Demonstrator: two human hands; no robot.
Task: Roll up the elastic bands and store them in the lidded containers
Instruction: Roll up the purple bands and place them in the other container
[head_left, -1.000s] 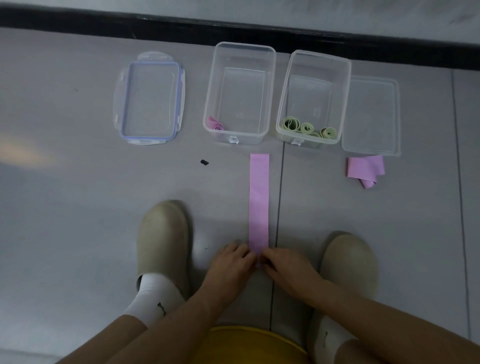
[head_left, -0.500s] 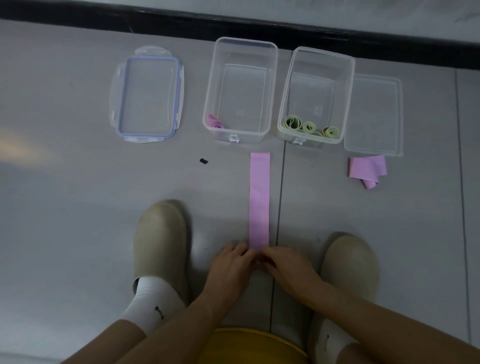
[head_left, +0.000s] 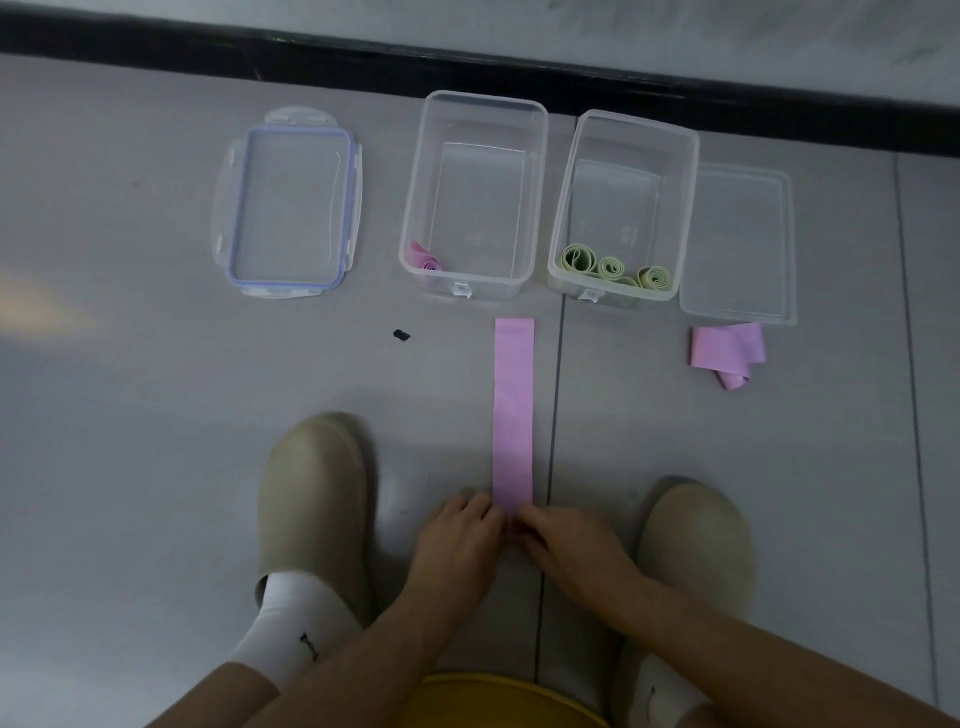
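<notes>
Both hands are down on the floor, meeting at the near end of the band (head_left: 514, 410). The left hand (head_left: 457, 540) and right hand (head_left: 566, 545) each have their fingers curled in, with the tips pinching that end from either side and the knuckles almost touching. Looks to me like the first tuck of the roll. That'd explain using two hands, since a stretchy strip skews if you only work one edge.

The rest of the band lies flat and straight, running away from the fingertips just left of a floor seam (head_left: 557, 389). My guess is it's laid out like that so it rolls forward evenly and finishes right by the boxes.

Just past its far end, ahead of the left hand, the left box (head_left: 485, 98) sits open with one pink roll (head_left: 425, 258) in its near-left corner. Ahead of the right hand, the right box (head_left: 639, 120) holds the green rolls (head_left: 613, 270). So they're sorted by colour, and this band probably joins the pink one.

Ahead and off to the right of the right hand, a spare band (head_left: 727, 353) sits crumpled right by the clear lid (head_left: 737, 244), not rolled yet. The blue lid (head_left: 291, 197) is well out ahead-left of the left hand. Both lids are parked beside the boxes, which leaves the tops open for dropping rolls in.
</notes>
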